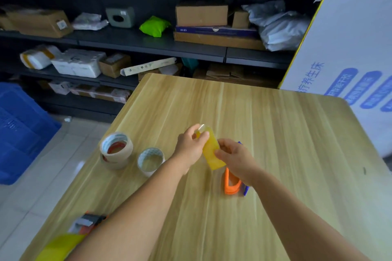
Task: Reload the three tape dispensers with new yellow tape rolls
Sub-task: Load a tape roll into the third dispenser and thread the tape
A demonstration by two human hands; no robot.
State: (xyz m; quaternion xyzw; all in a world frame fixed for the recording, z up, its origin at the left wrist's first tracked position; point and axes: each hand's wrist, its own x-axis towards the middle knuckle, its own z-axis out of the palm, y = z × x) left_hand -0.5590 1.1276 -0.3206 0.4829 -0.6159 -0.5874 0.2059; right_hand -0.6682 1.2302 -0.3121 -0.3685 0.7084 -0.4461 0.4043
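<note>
A yellow tape roll (212,154) is held edge-on above the middle of the wooden table (286,144). My left hand (191,144) pinches its upper end and my right hand (235,159) grips its lower side. Under my right wrist an orange tape dispenser (231,184) lies on the table beside a blue dispenser (246,189), mostly hidden. At the near left edge, a third dispenser (87,222) with grey and orange parts carries a yellow roll (61,246), partly covered by my left forearm.
Two stacked beige tape rolls (116,148) and a single whitish roll (150,161) stand left of my hands. Dark shelves (148,44) with boxes and parcels run behind the table. A blue crate (19,129) sits on the floor at left, a large white carton (350,48) at right.
</note>
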